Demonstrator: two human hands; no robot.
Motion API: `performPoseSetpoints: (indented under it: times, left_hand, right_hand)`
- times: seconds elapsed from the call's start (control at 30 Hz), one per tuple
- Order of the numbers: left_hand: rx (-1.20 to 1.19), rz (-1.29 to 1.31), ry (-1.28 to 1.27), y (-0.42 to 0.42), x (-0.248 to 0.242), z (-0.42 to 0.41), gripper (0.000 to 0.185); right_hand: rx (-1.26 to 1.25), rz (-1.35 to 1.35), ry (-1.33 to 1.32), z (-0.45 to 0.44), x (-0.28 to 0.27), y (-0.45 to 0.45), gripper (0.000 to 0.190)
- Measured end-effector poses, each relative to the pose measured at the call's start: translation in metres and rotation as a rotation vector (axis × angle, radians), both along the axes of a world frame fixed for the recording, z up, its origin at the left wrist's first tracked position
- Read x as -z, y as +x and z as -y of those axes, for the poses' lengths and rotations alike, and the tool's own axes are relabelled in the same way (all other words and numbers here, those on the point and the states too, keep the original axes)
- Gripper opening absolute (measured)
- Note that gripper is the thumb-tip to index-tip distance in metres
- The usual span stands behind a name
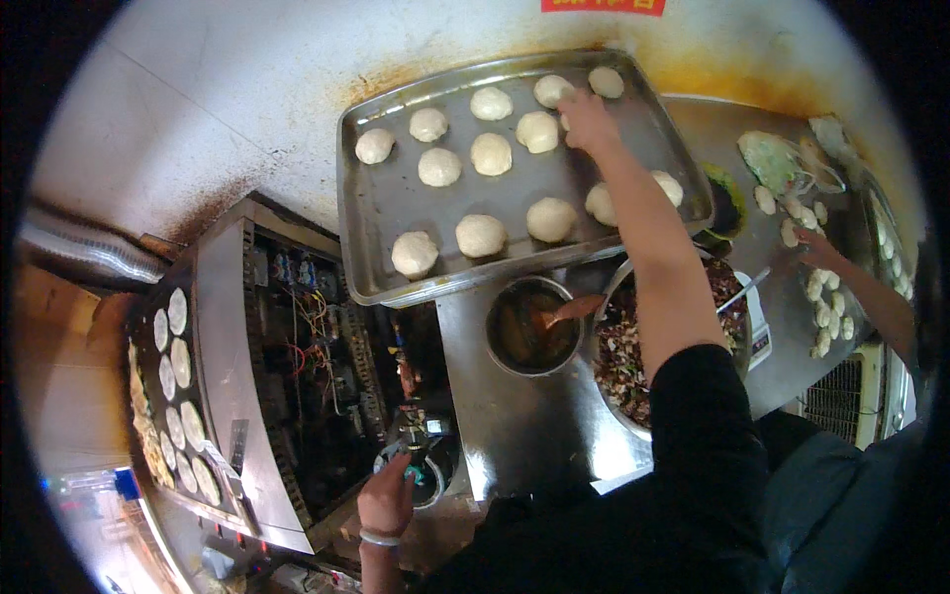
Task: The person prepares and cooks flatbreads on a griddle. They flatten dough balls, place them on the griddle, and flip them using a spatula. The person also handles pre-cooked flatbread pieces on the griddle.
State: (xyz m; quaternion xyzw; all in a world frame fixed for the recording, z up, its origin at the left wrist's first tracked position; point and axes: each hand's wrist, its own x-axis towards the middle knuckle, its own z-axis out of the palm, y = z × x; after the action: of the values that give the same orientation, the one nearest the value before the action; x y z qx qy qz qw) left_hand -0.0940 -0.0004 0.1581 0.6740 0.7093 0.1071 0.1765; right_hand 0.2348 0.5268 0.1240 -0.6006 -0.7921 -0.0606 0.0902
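Round dough buns, such as this pale one [490, 154], stand in rows on a large metal baking tray [445, 223]. My right hand [588, 122] reaches over the tray's upper right part, its fingers at a bun [553, 90]; a piece of dough lies partly hidden under the fingers, and whether they grip it is unclear. My forearm hides part of the lower right buns. My left hand [386, 496], with a light bracelet at the wrist, hangs low at the left of the steel table, fingers partly curled, and no held object shows.
A pot of brownish liquid [527, 349] and a large bowl of chopped filling [623, 371] stand below the tray. At left, flat dough rounds [180, 361] lie on a griddle beside an opened cabinet with exposed wires [312, 327]. A co-worker's hand [816, 249] is among small dough pieces [824, 297].
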Motion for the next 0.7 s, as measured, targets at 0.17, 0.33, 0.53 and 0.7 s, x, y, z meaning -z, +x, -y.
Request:
performPoseSetpoints:
  times: [0.17, 0.33, 0.53, 0.7]
  left_hand:
    - [-0.019, 0.254, 0.043, 0.044, 0.002, -0.034, 0.043]
    - [0.149, 0.376, 0.442, 0.121, -0.016, -0.078, 0.067]
    - [0.439, 0.259, -0.028, 0.123, 0.109, -0.018, 0.07]
    - [0.102, 0.422, -0.305, 0.126, 0.135, -0.038, 0.055]
  right_hand:
    - [-0.276, -0.521, -0.019, 0.133, -0.055, -0.038, 0.045]
    - [-0.127, -1.998, -1.187, 0.395, -0.022, -0.056, 0.046]
    - [0.113, -1.771, -1.169, 0.523, 0.088, -0.031, 0.061]
    - [0.594, -1.716, -1.003, 0.528, 0.073, 0.003, 0.045]
